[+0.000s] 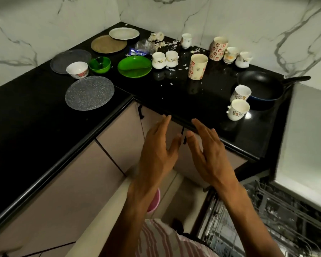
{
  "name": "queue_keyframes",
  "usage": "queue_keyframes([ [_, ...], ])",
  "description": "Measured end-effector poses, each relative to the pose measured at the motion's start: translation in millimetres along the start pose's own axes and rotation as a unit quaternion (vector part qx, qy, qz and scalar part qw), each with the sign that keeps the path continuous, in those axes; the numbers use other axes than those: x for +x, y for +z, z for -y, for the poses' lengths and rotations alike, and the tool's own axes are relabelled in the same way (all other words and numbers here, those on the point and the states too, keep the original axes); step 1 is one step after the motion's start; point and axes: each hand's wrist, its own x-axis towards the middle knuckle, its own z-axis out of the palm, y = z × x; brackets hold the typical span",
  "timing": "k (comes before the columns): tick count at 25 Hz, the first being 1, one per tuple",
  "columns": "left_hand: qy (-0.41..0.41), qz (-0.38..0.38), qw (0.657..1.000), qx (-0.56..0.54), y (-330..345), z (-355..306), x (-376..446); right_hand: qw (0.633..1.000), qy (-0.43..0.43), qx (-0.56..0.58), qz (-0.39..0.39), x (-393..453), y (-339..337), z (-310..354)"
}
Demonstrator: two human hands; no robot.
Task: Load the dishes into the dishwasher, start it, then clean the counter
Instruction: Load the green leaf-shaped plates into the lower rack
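Both hands seen empty, fingers straight: left hand (160, 154), right hand (209, 154), held just off black bench (35, 130). Cups, plates, frying pan (261, 88) left on bench; dishwasher rack (278, 216) pulled out lower right.

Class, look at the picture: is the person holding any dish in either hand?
No: the left hand and right hand are both open and empty, in front of the counter edge.

Single head view only, nothing shared. I note wide-angle, looking steeply down and forward into black corner counter (35, 115). Both forearms close at frame bottom; open dishwasher rack (278, 216) lower right, near.
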Motion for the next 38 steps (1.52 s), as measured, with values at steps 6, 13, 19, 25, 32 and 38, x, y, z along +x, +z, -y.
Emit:
queue_keyframes([
  [6, -0.047, -0.009, 0.999, 0.002, 21.7, 13.8, 40.2, 0.998, -0.023, -0.019, 0.05, 56.8, -1.6, -29.8],
  [13, -0.07, -0.059, 0.996, 0.002, 21.9, 42.9, 104.3, 0.994, -0.049, -0.019, 0.098, 122.6, 27.1, -41.3],
  [19, -0.087, -0.077, 0.993, -0.004, 4.6, 65.3, 188.8, 0.985, -0.058, -0.048, 0.156, 207.8, 65.0, -48.1],
  [25, -0.139, -0.082, 0.987, -0.005, -8.1, 98.1, 249.0, 0.985, -0.014, 0.099, 0.143, 291.3, 113.5, -44.8],
  [32, -0.135, -0.13, 0.982, -0.032, -17.2, 111.3, 277.0, 0.888, 0.316, 0.297, 0.153, 407.2, 196.5, -70.6],
  [38, -0.143, -0.135, 0.98, -0.043, -18.8, 115.9, 266.4, 0.823, 0.383, 0.396, 0.14, 454.2, 225.5, -72.9],
])
